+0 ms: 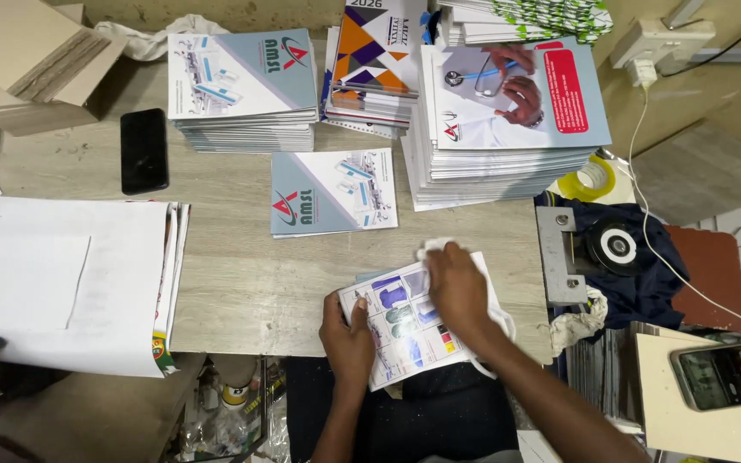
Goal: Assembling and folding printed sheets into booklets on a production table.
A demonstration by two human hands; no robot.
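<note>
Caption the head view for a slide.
Left hand steadies a printed booklet at the table edge while the right hand presses a white cloth on it.

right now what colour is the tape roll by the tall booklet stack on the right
Yellow; the tape roll shows best in the head view, beside the booklet stack.

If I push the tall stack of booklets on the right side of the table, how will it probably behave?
The tall stack of booklets looks heavy, so it would probably resist a push. Its glossy covers seem slippery and its edges already sit uneven, so upper booklets would likely slide off rather than the pile tipping whole.
</note>
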